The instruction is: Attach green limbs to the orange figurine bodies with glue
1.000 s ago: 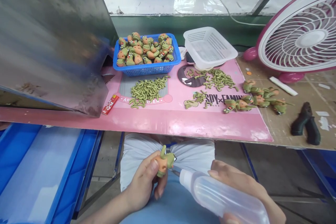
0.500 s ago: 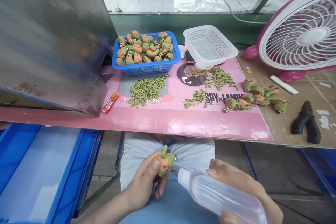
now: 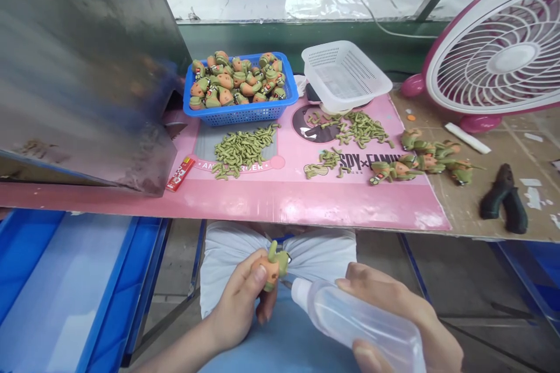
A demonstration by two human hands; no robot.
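Pinched in my left hand [image 3: 242, 297] is a small green and orange toy figure [image 3: 272, 268], one green limb sticking up from it. My right hand [image 3: 394, 303] grips a translucent squeeze bottle [image 3: 350, 315] with a white cap and a thin dark nozzle tip. That tip points left at the figure's lower side; whether it touches cannot be made out. Both hands are over my lap, in front of the table's near edge. On the table beyond lie a pile of small green curved pieces [image 3: 240, 151] and a looser heap of the same pieces [image 3: 361, 130].
A blue basket [image 3: 245, 114] full of figures stands at the back, beside a white basket [image 3: 347, 78]. Several figures [image 3: 420, 160] lie to the right, near black-handled pliers [image 3: 504, 201] and a pink fan [image 3: 494, 64]. A metal box [image 3: 96, 70] and a red packet [image 3: 180, 175] are left.
My right hand and the bottle have shifted slightly left and up, with the nozzle still by the figure. My left hand holds the figure almost unmoved. The view has turned a little.
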